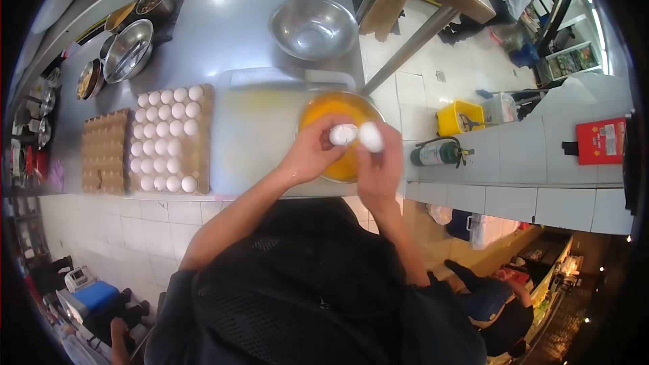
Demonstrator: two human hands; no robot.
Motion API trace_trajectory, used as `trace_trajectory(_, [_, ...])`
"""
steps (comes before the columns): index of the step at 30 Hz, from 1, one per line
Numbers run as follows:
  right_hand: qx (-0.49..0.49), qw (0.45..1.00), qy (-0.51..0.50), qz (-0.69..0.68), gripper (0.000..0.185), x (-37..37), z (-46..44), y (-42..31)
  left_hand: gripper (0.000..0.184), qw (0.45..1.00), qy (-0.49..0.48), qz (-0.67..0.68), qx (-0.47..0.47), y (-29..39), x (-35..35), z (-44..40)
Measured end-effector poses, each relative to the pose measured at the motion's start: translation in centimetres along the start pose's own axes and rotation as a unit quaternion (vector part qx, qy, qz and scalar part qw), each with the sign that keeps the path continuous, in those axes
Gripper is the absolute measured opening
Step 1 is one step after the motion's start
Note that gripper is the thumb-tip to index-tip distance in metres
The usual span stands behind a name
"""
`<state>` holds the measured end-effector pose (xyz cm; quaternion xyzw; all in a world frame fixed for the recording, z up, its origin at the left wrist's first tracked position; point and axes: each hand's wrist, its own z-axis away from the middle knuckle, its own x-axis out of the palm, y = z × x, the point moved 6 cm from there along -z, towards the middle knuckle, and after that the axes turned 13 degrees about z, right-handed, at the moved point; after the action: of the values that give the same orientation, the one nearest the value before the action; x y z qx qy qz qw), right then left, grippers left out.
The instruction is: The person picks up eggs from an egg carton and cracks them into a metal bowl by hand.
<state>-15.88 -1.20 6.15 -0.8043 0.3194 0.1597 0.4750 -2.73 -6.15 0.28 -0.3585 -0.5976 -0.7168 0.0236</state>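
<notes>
egg [343, 135] sits in curled left hand [316, 149], another egg [370, 136] in curled right hand [380, 170]; better to hold both gently, low over the bowl [370, 105].

On the stainless-steel worktop [209, 34], a wide, round bowl of shiny metal [291, 17] is set near the far right corner; at the far left, a second round metal bowl [128, 37] is seen with a long metal utensil [132, 59] laid inside; behind it a dark cylindrical pot [162, 10] is placed; to the right, a yellow rectangular plastic tub [447, 122] is seen near a green cylindrical canister with a pale label [439, 154]; farther right, a flat red rectangular box [602, 140] is shown; at lower right, a dark-clothed person [500, 307] is seen; at lower left, a blue-topped white box [94, 295] is partly visible.
</notes>
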Motion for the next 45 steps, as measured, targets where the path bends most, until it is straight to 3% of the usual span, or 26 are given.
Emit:
trace_trajectory(1, [0.064,0.992,0.054,-0.09,0.038,-0.6,0.3,0.9,0.049,1.0,0.008,-0.015,-0.012,0.1,-0.3,0.0])
trace_trajectory(2, [0.07,0.992,0.056,-0.088,0.038,-0.9,0.3,1.1,0.05,0.999,0.014,-0.03,-0.028,-0.1,-0.4,0.2])
trace_trajectory(3, [0.176,0.961,0.037,-0.212,0.035,-0.8,-0.1,2.6,0.05,0.999,0.01,-0.029,-0.033,-0.2,-0.4,0.2])
trace_trajectory(5, [0.337,0.846,0.006,-0.412,0.035,0.5,-0.1,4.7,0.048,0.999,0.026,0.003,-0.021,0.0,-0.5,0.0])
trace_trajectory(6, [0.337,0.847,0.006,-0.412,0.035,0.5,0.0,5.2,0.048,0.999,0.025,0.003,-0.02,0.0,-0.6,-0.1])
trace_trajectory(8, [0.362,0.887,-0.133,-0.252,0.041,1.7,0.7,5.9,0.042,0.999,0.025,0.035,-0.02,-0.2,-1.0,0.0])
trace_trajectory(16, [0.258,0.953,-0.097,-0.123,0.028,2.4,0.6,6.3,0.04,0.996,0.003,-0.091,0.014,-0.4,-0.3,0.4])
trace_trajectory(21, [0.173,0.977,-0.085,-0.088,0.033,0.8,-0.4,6.1,0.044,0.99,-0.05,-0.127,0.029,-0.6,-0.1,0.2])
trace_trajectory(23, [0.166,0.979,-0.093,-0.075,0.037,0.4,-0.3,6.1,0.046,0.988,-0.06,-0.14,-0.006,-1.0,0.0,0.1])
trace_trajectory(26, [0.134,0.984,-0.114,-0.031,0.044,-0.2,-0.5,4.5,0.047,0.992,-0.05,-0.112,0.027,-1.0,0.6,-0.3])
trace_trajectory(28, [0.104,0.985,-0.136,-0.022,0.047,1.0,0.2,3.3,0.048,0.986,-0.019,-0.163,-0.009,-0.2,1.1,-0.4])
trace_trajectory(30, [0.078,0.992,-0.078,0.053,0.054,1.8,1.1,4.0,0.054,0.983,-0.016,-0.175,0.044,-1.2,1.5,-0.1])
trace_trajectory(32, [0.082,0.995,-0.041,0.029,0.052,2.3,1.7,5.2,0.061,0.938,-0.035,-0.307,0.158,-1.3,2.4,0.4])
trace_trajectory(34, [0.059,0.997,-0.035,0.033,0.049,1.8,0.9,4.8,0.064,0.946,-0.028,-0.288,0.147,0.1,2.5,1.4])
trace_trajectory(35, [0.057,0.997,-0.04,0.027,0.049,1.2,0.5,4.5,0.066,0.956,-0.046,-0.254,0.14,0.9,3.1,1.6])
trace_trajectory(37, [0.282,0.94,-0.038,-0.189,0.043,0.0,0.9,6.6,0.067,0.977,-0.011,-0.191,0.091,2.9,1.1,2.9])
trace_trajectory(38, [0.283,0.941,-0.035,-0.184,0.043,-0.5,0.9,6.9,0.069,0.991,0.015,-0.125,0.044,3.8,-0.7,3.8])
trace_trajectory(39, [0.285,0.937,0.012,-0.204,0.042,-1.6,0.6,7.4,0.064,0.956,0.098,-0.255,0.104,4.3,-4.3,5.1])
trace_trajectory(41, [0.29,0.934,0.09,-0.19,0.043,-4.3,0.3,9.0,0.041,0.881,0.256,-0.39,0.085,5.2,-12.2,10.1])
trace_trajectory(42, [0.309,0.938,0.111,-0.111,0.046,-5.2,0.5,10.0,0.033,0.801,0.257,-0.531,0.102,6.2,-15.0,12.9])
trace_trajectory(43, [0.321,0.946,0.053,0.006,0.052,-5.9,0.4,11.2,0.032,0.724,0.251,-0.638,0.07,6.8,-17.0,15.3])
trace_trajectory(44, [0.222,0.969,0.036,0.106,0.057,-6.1,0.3,12.7,0.034,0.718,0.232,-0.654,0.053,7.5,-17.8,17.3])
trace_trajectory(45, [0.267,0.96,0.013,0.083,0.062,-6.2,0.7,13.5,0.04,0.687,0.201,-0.699,0.003,7.4,-18.4,19.2])
